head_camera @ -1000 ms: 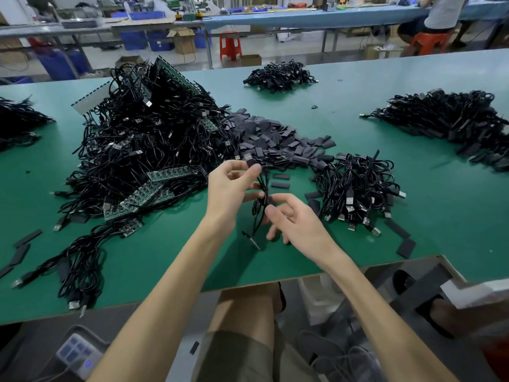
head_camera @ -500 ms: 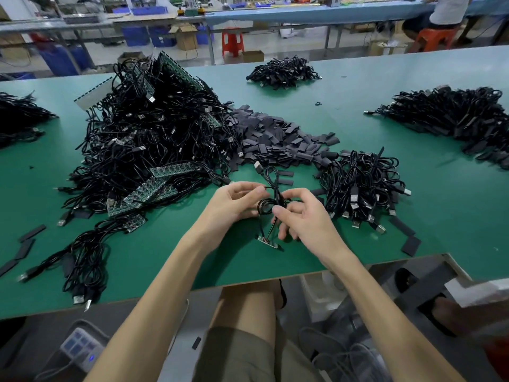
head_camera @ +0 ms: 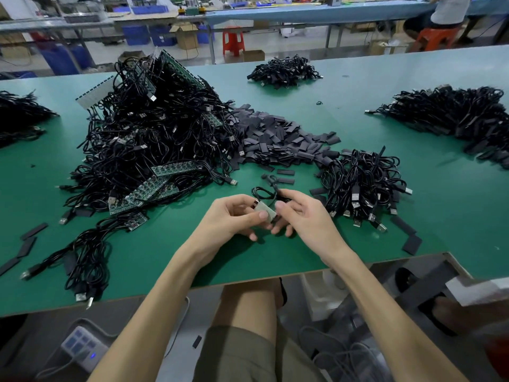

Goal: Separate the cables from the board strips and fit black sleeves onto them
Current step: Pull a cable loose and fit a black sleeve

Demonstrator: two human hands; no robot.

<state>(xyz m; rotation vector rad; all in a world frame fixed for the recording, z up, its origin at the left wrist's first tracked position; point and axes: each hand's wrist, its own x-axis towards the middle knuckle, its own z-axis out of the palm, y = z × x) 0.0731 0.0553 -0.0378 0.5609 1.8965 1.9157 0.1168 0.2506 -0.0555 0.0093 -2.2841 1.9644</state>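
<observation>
Head view: left hand (head_camera: 231, 219) fingers (head_camera: 261, 215) pinch a pale board piece (head_camera: 265, 209), right hand (head_camera: 308, 219) fingers (head_camera: 280, 205) pinch its black cable (head_camera: 263, 191).

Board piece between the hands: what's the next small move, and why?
Probably free the right hand from the cable and pick up a loose sleeve from the table just beyond. The left hand already pinches the board with the cable attached. The board looks bare, and neither hand seems to hold a sleeve.
</observation>
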